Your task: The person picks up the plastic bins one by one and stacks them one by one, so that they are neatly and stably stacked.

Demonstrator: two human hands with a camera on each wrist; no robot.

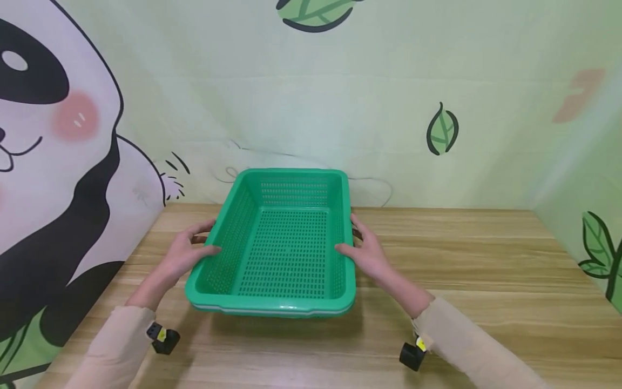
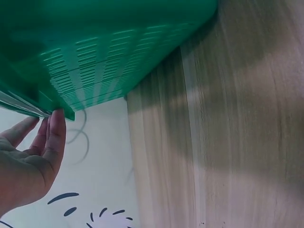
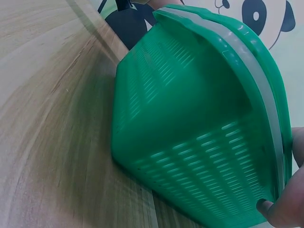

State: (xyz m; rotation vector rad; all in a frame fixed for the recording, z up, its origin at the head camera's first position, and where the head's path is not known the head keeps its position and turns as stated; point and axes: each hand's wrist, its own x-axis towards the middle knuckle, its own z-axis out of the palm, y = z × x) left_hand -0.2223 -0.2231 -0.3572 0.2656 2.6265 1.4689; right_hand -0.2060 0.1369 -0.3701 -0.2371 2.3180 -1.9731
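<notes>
A green rectangular plastic basket (image 1: 286, 303) with slotted walls and floor is between my two hands, its inside bare. In the right wrist view a pale band (image 3: 259, 78) runs between two green rims, like baskets nested together. My left hand (image 1: 187, 253) grips the left rim, thumb over the top and fingers beneath. Opposite it, my right hand (image 1: 367, 253) holds the right rim in the same way. In the left wrist view the fingertips (image 2: 58, 118) press under the rim. Whether the basket's underside touches the table cannot be told.
The wood-grain table (image 1: 461, 259) extends mostly to the right of the basket. Behind it hangs a pale green backdrop (image 1: 389, 108) with leaf drawings and, at left, a large panda (image 1: 53, 162). Small black wrist cameras (image 1: 412, 355) hang below both sleeves.
</notes>
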